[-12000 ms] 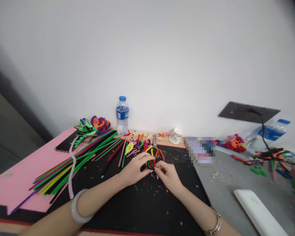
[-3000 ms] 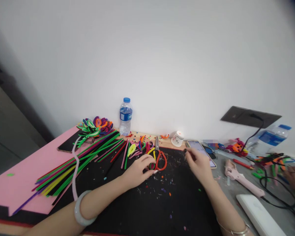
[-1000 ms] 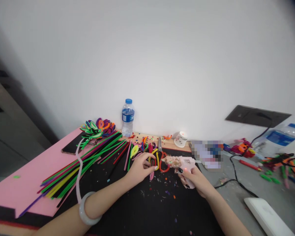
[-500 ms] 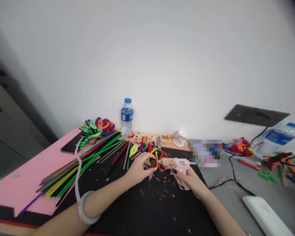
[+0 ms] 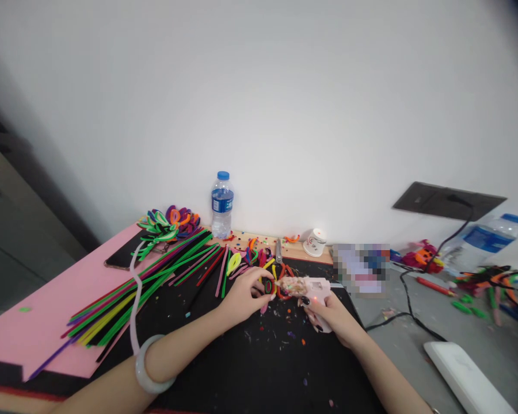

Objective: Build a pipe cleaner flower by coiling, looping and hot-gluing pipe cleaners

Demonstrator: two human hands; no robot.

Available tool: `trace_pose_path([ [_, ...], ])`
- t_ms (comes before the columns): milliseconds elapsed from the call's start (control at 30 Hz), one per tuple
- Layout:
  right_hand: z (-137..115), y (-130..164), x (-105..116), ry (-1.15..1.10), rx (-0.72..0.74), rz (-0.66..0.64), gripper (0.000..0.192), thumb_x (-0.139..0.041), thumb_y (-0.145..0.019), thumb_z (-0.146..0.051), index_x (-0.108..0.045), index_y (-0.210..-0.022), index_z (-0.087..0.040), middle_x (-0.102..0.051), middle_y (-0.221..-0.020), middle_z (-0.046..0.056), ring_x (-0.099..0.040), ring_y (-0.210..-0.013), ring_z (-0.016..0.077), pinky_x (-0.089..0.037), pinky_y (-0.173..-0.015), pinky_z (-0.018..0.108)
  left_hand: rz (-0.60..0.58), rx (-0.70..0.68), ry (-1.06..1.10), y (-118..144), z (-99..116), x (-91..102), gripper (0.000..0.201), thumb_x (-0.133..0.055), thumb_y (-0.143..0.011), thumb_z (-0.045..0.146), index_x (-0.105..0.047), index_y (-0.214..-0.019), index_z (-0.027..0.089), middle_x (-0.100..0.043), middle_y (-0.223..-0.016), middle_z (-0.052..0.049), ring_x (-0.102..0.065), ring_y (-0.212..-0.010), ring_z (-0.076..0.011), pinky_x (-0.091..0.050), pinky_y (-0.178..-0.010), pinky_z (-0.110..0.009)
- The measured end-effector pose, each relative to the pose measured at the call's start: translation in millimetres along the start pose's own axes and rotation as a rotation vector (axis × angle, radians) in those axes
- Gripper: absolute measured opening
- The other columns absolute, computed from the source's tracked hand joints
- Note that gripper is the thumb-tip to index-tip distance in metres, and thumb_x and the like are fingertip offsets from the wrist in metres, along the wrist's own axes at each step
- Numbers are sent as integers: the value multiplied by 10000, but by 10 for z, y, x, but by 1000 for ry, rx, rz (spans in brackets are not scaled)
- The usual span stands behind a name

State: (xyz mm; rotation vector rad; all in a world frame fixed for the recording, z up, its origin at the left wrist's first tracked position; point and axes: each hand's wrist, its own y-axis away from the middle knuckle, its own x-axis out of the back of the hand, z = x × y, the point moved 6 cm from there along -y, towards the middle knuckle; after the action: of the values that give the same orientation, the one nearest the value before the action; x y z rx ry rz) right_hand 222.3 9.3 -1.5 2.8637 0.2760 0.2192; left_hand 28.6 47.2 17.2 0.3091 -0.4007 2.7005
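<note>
Fuzzy coil [image 5: 269,286], pink glue gun [image 5: 319,285]

Left hand [image 5: 244,294] pinches the coil over the black mat [image 5: 242,371]; probably light and squishy, so hold its sides gently; right hand [image 5: 330,313] grips the gun's handle [image 5: 325,326], nozzle [image 5: 280,283] just beside it

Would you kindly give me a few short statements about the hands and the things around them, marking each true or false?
1. The right hand grips a glue gun. True.
2. The left hand holds nothing. False: the left hand holds a small coil.
3. The glue gun points toward the small coil. True.
4. The cup sits against a black wall. False: the wall behind the cup is white.
5. The pink sheet lies at the picture's left. True.
</note>
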Motion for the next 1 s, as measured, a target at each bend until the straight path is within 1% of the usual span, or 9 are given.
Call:
trace_pose_path([
  [167,15,-9,1,5,13,-3,353,-608,-713,-476,-462,-632,-164,-453,-491,-51,-361,-400,57,-299,-399,184,0,-15,-15,1,1,6,270,-607,-702,146,-558,-965,180,-526,-1018,-48,-574,-672,-98,-508,-554,-200],
  [633,-5,-1,9,0,26,29,358,-619,-705,-481,-473,-622,-165,-454,-482,-46,-356,-401,61,-296,-396,189,8,-19,-53,4,-3,7,268,-609,-711,181,-571,-976,177,-545,-1045,-67,-587,-668,-105,-513,-538,-202],
  [900,26,-11,12,-5,0,6,321,-622,-695,-448,-475,-652,-166,-462,-502,-50,-367,-405,61,-309,-402,191,10,-14,-54,3,38,17,255,-615,-715,184,-572,-966,176,-543,-1029,-61,-576,-661,-99,-516,-542,-204],
  [1000,26,-4,7,9,-20,3,290,-623,-692,-420,-478,-669,-169,-462,-491,-56,-375,-398,65,-323,-400,193,21,9,-48,2,39,27,248,-618,-715,187,-569,-958,177,-541,-1011,-55,-569,-669,-100,-516,-544,-202],
])
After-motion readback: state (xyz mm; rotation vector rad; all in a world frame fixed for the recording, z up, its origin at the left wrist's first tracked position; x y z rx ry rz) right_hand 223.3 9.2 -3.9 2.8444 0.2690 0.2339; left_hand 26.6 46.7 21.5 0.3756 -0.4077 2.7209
